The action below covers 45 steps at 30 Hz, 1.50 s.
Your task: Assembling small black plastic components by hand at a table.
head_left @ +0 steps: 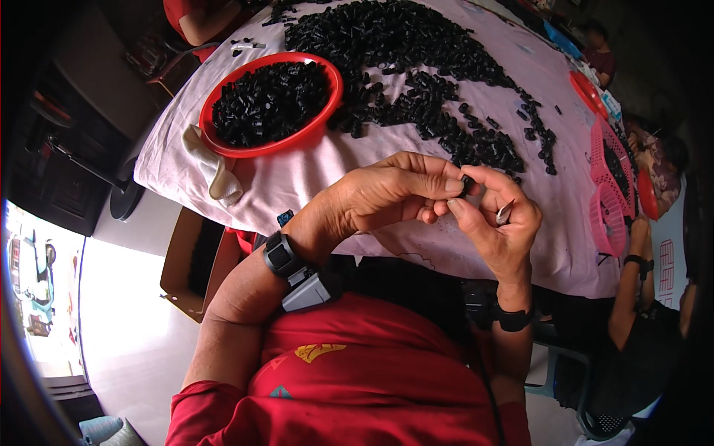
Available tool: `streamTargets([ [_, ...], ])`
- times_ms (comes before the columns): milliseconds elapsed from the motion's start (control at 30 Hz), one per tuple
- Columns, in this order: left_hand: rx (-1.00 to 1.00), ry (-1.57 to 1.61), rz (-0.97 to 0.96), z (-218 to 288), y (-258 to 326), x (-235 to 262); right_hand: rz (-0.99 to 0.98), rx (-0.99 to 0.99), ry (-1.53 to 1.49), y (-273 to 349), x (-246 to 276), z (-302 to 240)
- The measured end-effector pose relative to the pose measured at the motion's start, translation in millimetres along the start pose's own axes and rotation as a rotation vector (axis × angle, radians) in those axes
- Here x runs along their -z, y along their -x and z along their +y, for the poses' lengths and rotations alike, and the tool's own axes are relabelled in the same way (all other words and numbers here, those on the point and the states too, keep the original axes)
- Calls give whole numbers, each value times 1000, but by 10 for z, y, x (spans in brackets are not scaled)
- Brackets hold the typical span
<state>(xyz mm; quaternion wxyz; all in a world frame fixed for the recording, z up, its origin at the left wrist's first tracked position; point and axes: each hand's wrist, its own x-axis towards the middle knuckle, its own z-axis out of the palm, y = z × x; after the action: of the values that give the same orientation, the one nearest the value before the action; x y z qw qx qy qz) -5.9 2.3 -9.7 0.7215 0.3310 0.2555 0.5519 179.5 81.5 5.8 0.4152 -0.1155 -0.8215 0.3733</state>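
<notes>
My left hand (398, 187) is closed in a pinch, with thumb and forefinger on a small black cylindrical part (466, 186). Facing it, my right hand (508, 223) brings its thumb and forefinger up to the same part. A small pointed, silvery blade-like tool (505, 212) sticks out between the curled fingers of that hand; the rest of it is hidden. Both hands are over the near edge of the table, just in front of a large spread of similar black parts (387, 41). To the left, a red round basin (336, 100) holds many more of them.
A pink cloth (550, 245) covers the table. A white glove (212, 167) lies by the basin. Pink plastic baskets (610, 223) stand at the right edge, near other people. An open cardboard box (182, 260) is below the table's left side.
</notes>
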Motion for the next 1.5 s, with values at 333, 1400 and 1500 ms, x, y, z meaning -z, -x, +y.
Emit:
streamTargets([
  [333, 7, 63, -30, -17, 4, 5, -16, -24, -107, 34, -4, 70],
  [1400, -54, -290, 26, 52, 11, -64, -23, -33, 74, -3, -6, -70],
  [1500, -24, -51, 1, 1, -16, -56, -27, -50, 24, -10, -9, -82],
])
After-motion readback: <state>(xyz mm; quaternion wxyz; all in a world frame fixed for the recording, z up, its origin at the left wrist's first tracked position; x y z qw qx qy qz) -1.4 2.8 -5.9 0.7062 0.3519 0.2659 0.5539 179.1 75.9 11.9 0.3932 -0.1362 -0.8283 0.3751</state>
